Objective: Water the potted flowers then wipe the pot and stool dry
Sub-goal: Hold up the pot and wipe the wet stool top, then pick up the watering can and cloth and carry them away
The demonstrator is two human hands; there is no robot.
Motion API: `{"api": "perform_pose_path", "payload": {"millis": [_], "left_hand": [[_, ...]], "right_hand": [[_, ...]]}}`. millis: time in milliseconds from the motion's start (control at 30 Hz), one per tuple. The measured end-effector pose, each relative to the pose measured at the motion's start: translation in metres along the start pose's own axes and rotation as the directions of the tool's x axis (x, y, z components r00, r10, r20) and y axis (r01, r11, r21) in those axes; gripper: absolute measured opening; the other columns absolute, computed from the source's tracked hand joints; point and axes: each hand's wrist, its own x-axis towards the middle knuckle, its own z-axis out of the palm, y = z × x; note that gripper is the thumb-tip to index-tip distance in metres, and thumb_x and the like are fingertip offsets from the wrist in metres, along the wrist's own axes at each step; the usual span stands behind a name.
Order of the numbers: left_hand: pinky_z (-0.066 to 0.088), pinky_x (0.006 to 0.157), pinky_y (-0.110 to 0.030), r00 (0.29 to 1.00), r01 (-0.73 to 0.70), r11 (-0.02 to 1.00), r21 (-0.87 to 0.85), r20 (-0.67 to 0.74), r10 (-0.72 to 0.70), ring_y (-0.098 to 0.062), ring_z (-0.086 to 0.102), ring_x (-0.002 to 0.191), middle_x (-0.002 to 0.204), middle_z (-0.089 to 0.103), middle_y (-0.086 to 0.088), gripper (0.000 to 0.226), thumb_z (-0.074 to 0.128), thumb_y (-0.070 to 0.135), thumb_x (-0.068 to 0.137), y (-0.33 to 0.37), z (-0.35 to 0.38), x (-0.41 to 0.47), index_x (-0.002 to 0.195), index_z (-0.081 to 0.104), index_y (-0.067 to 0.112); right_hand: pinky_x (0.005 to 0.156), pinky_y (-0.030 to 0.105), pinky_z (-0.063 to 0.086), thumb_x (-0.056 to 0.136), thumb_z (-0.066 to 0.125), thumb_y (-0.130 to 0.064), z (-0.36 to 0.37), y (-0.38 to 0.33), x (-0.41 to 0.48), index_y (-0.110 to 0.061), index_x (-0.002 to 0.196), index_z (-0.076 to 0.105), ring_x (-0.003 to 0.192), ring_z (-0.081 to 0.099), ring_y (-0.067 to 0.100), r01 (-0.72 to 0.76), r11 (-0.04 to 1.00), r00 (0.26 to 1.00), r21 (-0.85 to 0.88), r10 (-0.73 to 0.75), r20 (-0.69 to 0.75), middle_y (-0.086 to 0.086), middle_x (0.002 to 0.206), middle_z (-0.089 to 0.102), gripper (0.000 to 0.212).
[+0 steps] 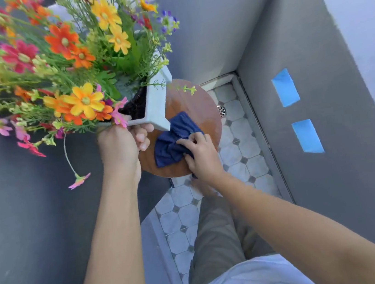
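Observation:
A white square pot [155,103] full of orange, yellow, pink and red flowers [69,62] is tilted up off the round brown wooden stool [197,106]. My left hand [121,143] grips the pot's near rim and holds it lifted toward the left. My right hand [201,153] presses a crumpled dark blue cloth [172,141] onto the stool top, just below the pot's raised corner. The stool surface looks shiny beyond the cloth. The pot's underside is hidden.
Grey walls close in on the left, back and right; two blue tape strips [295,112] stick to the right wall. The floor is white octagonal tile [238,149] with a round metal drain [221,110] behind the stool. My trouser leg [216,236] stands below the stool.

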Motion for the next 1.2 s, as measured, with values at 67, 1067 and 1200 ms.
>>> {"api": "perform_pose_path", "payload": {"millis": [67,1067,1200], "left_hand": [[0.025,0.037,-0.019,0.999,0.033,0.999,-0.024,-0.017,-0.034,-0.012,0.04,0.034,0.053,0.059,-0.018,0.025,0.028,-0.004,0.091,-0.017,0.003,-0.008,0.078,0.044,0.011],[0.041,0.049,-0.022,0.948,0.278,0.944,-0.18,-0.106,-0.3,-0.014,0.056,0.048,0.067,0.063,-0.008,0.033,0.023,0.002,0.096,-0.142,0.083,-0.067,0.075,0.047,0.012],[0.034,0.039,-0.023,0.926,0.377,0.922,-0.085,0.022,-0.376,-0.012,0.051,0.044,0.089,0.063,-0.009,0.025,0.041,0.034,0.102,-0.146,0.084,-0.088,0.086,0.053,0.018]], "right_hand": [[0.089,0.027,0.04,0.084,0.063,-0.008,-0.021,0.02,-0.002,-0.019,0.123,0.068,0.098,0.047,0.027,-0.105,0.994,0.989,0.045,0.109,-0.102,0.009,0.107,0.054,0.041],[0.041,0.02,0.025,0.094,0.06,-0.006,-0.191,0.055,-0.098,-0.021,0.127,0.069,0.057,0.02,0.017,-0.505,-0.059,0.726,0.861,0.511,0.46,0.01,0.076,0.044,0.037],[0.05,0.024,0.035,0.091,0.062,-0.011,-0.219,0.043,-0.11,-0.025,0.126,0.071,0.066,0.027,0.022,-0.409,-0.079,0.768,0.909,0.507,0.39,0.014,0.091,0.043,0.038]]}}
